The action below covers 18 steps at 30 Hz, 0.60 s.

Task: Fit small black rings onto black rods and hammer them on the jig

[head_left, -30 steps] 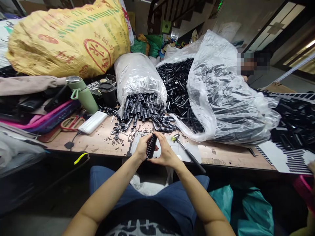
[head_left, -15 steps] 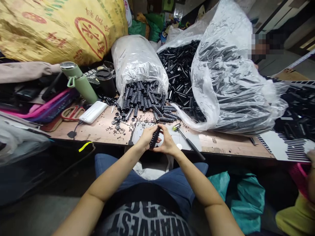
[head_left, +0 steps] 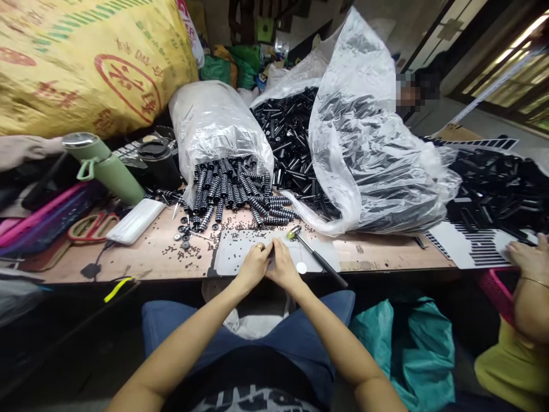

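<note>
My left hand (head_left: pixel 254 264) and my right hand (head_left: pixel 283 265) meet at the fingertips over the front edge of a pale mat (head_left: pixel 231 252). Both are closed, and between them sits a dark piece, nearly all hidden by the fingers. Right of my right hand, a hammer (head_left: pixel 319 257) lies slantwise across the mat. Behind the hands, black studded rods (head_left: pixel 231 186) spill from a clear plastic bag (head_left: pixel 218 123). Small dark bits (head_left: pixel 180 253) and a few round discs (head_left: pixel 185 237) are scattered to the left.
A white power bank (head_left: pixel 135 221), red-handled scissors (head_left: pixel 92 228) and a green bottle (head_left: pixel 107 171) stand or lie at left. A large plastic bag of black parts (head_left: pixel 377 177) fills the back right. Another person's hand (head_left: pixel 529 257) is at the far right.
My hands have turned and drawn together around the black studded rod, which showed between them before and is now mostly hidden. The whole view has shifted, moving the table's objects leftward and slightly down.
</note>
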Each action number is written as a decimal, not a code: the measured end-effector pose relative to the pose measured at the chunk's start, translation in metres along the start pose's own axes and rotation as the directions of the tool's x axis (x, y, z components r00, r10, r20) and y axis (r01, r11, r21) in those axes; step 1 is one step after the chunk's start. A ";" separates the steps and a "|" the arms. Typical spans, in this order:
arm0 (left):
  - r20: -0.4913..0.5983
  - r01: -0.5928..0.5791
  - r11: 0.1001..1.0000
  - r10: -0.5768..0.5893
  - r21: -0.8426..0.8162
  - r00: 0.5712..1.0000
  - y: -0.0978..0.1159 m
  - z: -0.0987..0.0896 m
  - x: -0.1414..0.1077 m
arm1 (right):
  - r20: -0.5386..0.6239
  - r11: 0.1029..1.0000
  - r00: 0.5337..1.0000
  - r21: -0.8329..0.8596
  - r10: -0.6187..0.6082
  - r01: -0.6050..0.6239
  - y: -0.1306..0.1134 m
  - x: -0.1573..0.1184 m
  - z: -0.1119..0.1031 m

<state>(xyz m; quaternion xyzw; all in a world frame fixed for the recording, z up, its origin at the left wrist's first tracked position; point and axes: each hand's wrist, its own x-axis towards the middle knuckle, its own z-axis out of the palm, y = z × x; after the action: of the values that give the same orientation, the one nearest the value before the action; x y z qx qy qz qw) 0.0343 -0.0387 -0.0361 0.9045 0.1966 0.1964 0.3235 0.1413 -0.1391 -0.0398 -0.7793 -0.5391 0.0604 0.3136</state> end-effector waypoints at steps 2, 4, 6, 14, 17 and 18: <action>0.045 -0.126 0.983 0.121 0.133 0.992 -0.012 0.001 0.002 | -0.068 0.979 0.994 -0.180 0.083 -0.094 0.020 -0.006 -0.022; 0.061 -0.217 0.945 0.208 0.246 0.976 -0.022 -0.002 0.003 | -0.202 0.860 0.945 -0.399 0.257 -0.319 0.039 -0.013 -0.051; 0.059 -0.245 0.903 0.240 0.352 0.969 -0.028 -0.007 0.001 | -0.184 0.746 0.911 -0.525 0.370 -0.409 0.050 -0.020 -0.076; 0.070 -0.220 0.844 0.213 0.490 0.974 -0.022 -0.012 -0.005 | 0.005 0.890 0.925 -0.274 0.381 -0.365 0.001 -0.047 -0.070; 0.080 -0.184 0.845 0.166 0.501 0.983 -0.017 -0.005 -0.006 | 0.109 0.864 0.906 -0.364 0.409 -0.347 -0.014 -0.046 -0.066; 0.076 -0.170 0.849 0.152 0.500 0.985 -0.013 -0.001 -0.006 | 0.109 0.875 0.912 -0.348 0.396 -0.338 -0.020 -0.043 -0.069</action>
<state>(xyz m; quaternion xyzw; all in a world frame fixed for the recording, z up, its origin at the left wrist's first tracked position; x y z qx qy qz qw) 0.0253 -0.0319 -0.0455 0.9740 0.1593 0.1492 0.0611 0.1373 -0.2020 0.0159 -0.8996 -0.4091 0.0993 0.1161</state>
